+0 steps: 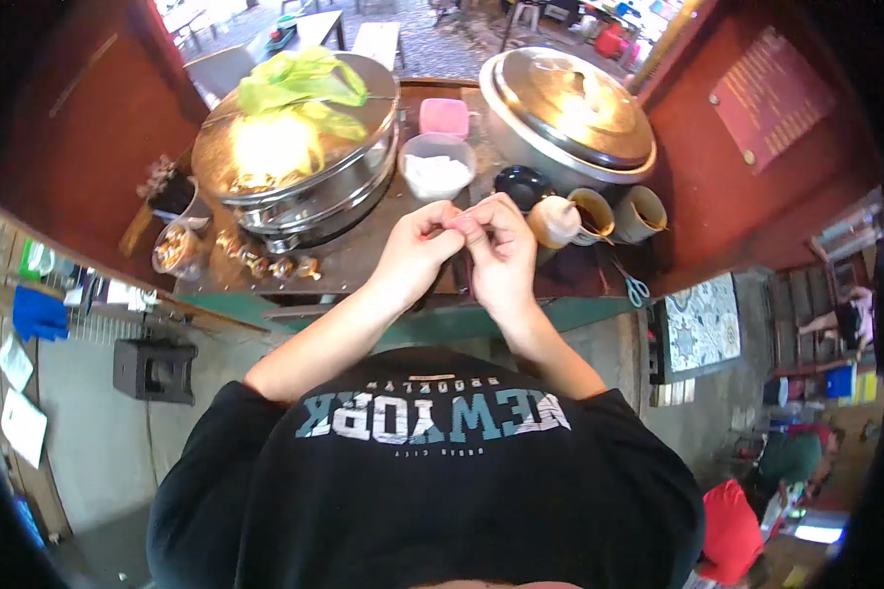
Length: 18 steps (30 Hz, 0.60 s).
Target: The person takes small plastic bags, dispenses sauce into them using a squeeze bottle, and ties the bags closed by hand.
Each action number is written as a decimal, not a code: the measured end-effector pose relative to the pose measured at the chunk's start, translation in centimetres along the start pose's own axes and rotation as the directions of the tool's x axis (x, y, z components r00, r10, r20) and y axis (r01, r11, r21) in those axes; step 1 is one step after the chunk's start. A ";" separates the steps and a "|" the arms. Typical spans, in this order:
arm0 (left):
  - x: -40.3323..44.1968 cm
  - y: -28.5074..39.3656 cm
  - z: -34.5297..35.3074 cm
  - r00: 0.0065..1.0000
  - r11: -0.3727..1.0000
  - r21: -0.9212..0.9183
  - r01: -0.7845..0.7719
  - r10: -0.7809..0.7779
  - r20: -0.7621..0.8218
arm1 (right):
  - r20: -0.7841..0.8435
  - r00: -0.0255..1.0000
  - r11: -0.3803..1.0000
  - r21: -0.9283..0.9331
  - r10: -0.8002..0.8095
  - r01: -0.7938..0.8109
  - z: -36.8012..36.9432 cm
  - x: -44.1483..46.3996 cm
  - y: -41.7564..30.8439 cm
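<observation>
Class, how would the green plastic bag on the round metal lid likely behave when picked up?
The green plastic bag would probably flop, since it lies crumpled. Its thin, translucent-looking film suggests it is light for its size. On the shiny round metal lid, it might slide if pushed.

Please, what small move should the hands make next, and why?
Perhaps part the fingers slightly: the left hand and right hand come together in front of the plastic tub, hiding whatever may be between them.
</observation>
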<state>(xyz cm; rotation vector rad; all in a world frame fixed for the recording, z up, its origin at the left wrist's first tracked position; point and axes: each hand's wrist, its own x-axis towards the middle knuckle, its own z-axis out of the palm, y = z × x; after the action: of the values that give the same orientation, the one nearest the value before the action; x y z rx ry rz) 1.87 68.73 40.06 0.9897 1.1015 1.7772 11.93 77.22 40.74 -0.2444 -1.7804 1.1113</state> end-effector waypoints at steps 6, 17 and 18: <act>0.2 -0.4 1.4 0.998 0.992 0.110 -0.062 0.062 0.001 | -0.090 0.995 0.997 0.058 -0.051 0.056 -0.5 -0.6 -0.5; 0.8 -0.4 1.3 0.996 0.997 0.061 -0.056 0.052 0.071 | -0.056 0.998 1.000 -0.006 0.016 -0.016 -1.5 0.1 -1.7; 1.0 -0.3 1.1 0.996 0.999 -0.032 -0.018 0.021 0.082 | -0.030 0.997 0.997 0.006 0.078 -0.077 -1.7 0.4 -1.6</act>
<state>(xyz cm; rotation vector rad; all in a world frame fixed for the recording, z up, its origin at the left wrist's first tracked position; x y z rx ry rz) 2.60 70.04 40.28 1.0482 1.0133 1.7487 13.63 77.56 42.45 -0.3280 -1.7539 1.1610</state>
